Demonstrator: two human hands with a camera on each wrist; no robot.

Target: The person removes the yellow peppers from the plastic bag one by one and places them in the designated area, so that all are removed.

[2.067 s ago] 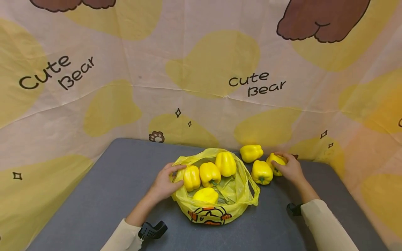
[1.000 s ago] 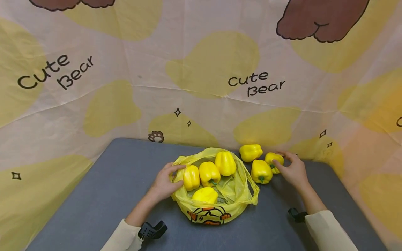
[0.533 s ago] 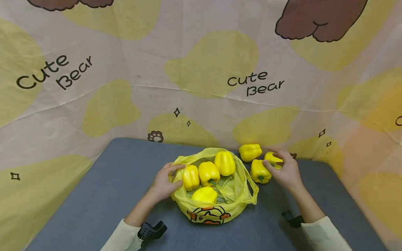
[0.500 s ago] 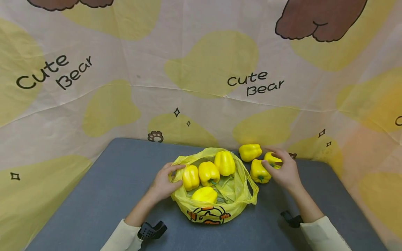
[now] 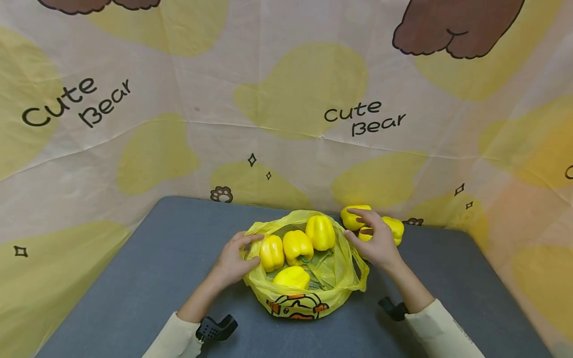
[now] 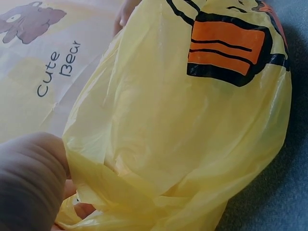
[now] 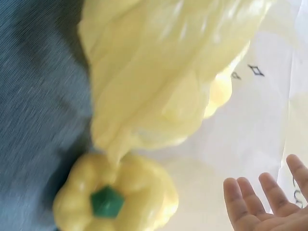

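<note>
My left hand [image 5: 235,262] grips the left rim of a yellow plastic bag [image 5: 342,298]. In the left wrist view, the film of the bag [image 6: 144,125] bunches against that hand's thumb. Several yellow bell peppers lie inside the bag, including one by the left rim [image 5: 272,253] and one at the front [image 5: 292,278]. My right hand [image 5: 378,244] holds nothing; its fingers are spread just right of the bag. It partly covers the three bell peppers outside. The right wrist view shows its extended fingers [image 7: 274,195] beside a bell pepper [image 7: 144,192] with a green stem.
A grey table [image 5: 179,243] carries everything. Outside the bag, a bell pepper [image 5: 352,214] lies at the back edge and another [image 5: 395,229] to the right. Behind the table hangs a printed cloth [image 5: 295,89] with bear drawings.
My right hand has moved left, away from the rightmost bell pepper, towards the bag's right rim. My left hand, the bag and the bell peppers stay where they were.
</note>
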